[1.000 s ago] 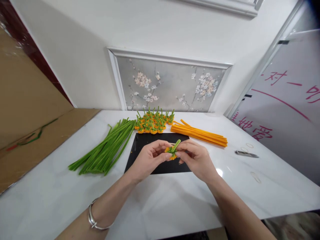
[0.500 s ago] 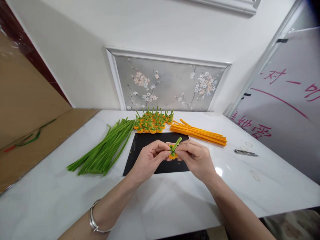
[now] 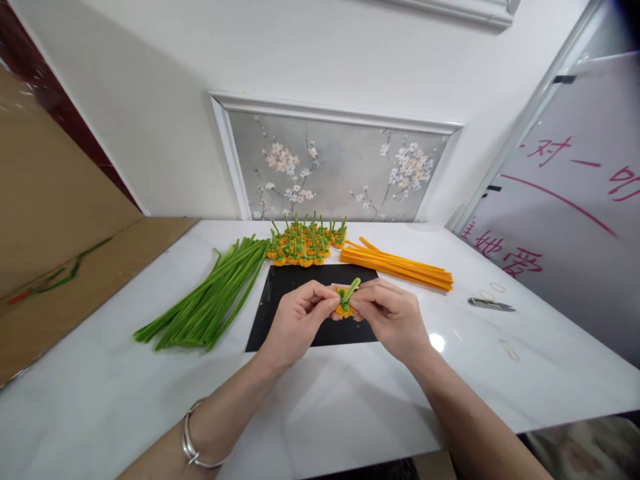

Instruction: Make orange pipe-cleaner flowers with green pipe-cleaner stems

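Between my two hands, above a black mat [image 3: 274, 313], is a small orange pipe-cleaner flower [image 3: 345, 310] with green leaves and a green stem that slants up to the right. My left hand [image 3: 303, 317] pinches its left side between thumb and fingers. From the right, my right hand [image 3: 393, 312] grips the other side in the same way. The fingertips cover the flower's edges. Part of a small pale flat piece shows behind it, mostly hidden.
Green pipe cleaners [image 3: 210, 300] lie bundled at left. Several finished orange flowers [image 3: 305, 247] with upright green stems stand behind the mat. Orange pipe cleaners [image 3: 397, 265] lie at back right. Small metal snips [image 3: 491, 305] and pale rubber bands [image 3: 509, 350] lie farther right. Cardboard [image 3: 100, 273] borders the left.
The flower has tilted slightly and its stem tip has dropped a little. Both hands keep their pinch, almost unmoved.
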`<state>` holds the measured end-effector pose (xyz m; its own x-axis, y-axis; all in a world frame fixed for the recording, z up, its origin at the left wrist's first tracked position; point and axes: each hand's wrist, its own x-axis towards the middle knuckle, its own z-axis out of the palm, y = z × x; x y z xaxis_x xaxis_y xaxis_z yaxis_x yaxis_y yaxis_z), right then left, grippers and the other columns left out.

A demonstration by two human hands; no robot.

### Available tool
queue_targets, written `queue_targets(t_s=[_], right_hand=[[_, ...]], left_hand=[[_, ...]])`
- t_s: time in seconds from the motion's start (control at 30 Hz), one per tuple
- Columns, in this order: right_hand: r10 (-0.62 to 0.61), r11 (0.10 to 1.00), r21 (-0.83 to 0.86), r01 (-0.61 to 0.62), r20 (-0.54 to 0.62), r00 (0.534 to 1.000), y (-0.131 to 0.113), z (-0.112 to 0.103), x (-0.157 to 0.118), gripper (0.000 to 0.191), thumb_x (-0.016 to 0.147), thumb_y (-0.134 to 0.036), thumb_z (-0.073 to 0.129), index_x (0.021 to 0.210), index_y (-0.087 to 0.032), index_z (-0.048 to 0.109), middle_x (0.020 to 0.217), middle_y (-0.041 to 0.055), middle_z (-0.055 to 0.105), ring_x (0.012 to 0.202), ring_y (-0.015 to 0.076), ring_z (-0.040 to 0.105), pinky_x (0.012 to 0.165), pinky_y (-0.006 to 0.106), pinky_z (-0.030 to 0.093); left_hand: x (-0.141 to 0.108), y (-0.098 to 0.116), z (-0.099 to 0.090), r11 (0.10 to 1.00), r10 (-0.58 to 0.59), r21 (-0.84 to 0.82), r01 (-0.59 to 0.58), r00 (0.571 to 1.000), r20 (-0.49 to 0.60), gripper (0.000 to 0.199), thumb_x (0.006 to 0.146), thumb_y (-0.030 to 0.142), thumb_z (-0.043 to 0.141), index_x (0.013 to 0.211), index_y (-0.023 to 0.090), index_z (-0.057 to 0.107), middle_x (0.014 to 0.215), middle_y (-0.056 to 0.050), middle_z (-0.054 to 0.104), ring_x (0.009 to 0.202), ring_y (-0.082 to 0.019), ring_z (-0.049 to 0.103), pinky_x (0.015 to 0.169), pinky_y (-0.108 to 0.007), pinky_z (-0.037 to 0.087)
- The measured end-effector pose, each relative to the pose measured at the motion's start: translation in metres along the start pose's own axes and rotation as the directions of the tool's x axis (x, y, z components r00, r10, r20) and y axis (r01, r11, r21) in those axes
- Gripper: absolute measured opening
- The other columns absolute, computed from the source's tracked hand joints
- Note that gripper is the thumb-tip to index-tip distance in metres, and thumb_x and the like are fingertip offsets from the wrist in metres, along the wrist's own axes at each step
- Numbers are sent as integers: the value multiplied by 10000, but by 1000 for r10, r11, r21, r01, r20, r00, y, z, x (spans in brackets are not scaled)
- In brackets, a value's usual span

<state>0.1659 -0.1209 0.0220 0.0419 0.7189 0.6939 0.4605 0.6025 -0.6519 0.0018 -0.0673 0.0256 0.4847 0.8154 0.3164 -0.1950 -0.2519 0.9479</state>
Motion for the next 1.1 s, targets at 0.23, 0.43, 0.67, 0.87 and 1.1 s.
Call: queue_targets(t_s=[0.23, 0.43, 0.67, 0.87, 1.1], right_hand=[[76, 993, 99, -71, -54, 996, 3, 2, -2, 85, 848, -195, 593, 835, -203, 676, 809, 34, 618, 571, 118, 612, 533, 266, 539], [157, 979, 130, -159, 28, 987, 12, -6, -1, 192, 889, -254, 544, 1037, -227, 663, 757, 10, 606, 584, 106, 581, 541, 244, 502], [123, 987, 69, -142, 224, 967, 18, -16, 4, 146, 855, -255, 589, 924, -247, 718, 818, 31, 637, 632, 123, 584, 545, 242, 491], [62, 998, -35, -54, 297, 953, 16, -17, 3, 154, 865, -216, 575, 870, -237, 727, 837, 45, 656, 731, 150, 623, 637, 266, 511], [-14, 998, -61, 29, 234, 972, 19, -16, 1, 154, 851, -190, 580, 829, -244, 723, 833, 38, 681, 752, 162, 646, 658, 284, 544]], left_hand=[[0, 3, 1, 989, 9, -146, 9, 992, 122, 250, 795, 177, 675, 998, 196, 530, 1056, -44, 663, 980, -164, 615, 874, -298, 473], [0, 7, -2, 998, -53, -11, 55, 993, 104, 128, 804, 191, 648, 870, 174, 541, 858, -8, 652, 815, -128, 613, 776, -260, 472], [1, 7, -3, 996, -89, 21, 86, 963, 254, 119, 838, 254, 602, 881, 171, 528, 866, -35, 655, 824, -148, 619, 753, -280, 460], [0, 6, -4, 986, -165, 63, 153, 918, 361, 130, 884, 279, 540, 895, 180, 458, 764, -17, 641, 670, -110, 550, 611, -237, 376], [0, 7, -4, 988, -152, 79, 132, 924, 351, 150, 865, 310, 552, 839, 178, 485, 724, -6, 600, 654, -114, 510, 605, -245, 351]])
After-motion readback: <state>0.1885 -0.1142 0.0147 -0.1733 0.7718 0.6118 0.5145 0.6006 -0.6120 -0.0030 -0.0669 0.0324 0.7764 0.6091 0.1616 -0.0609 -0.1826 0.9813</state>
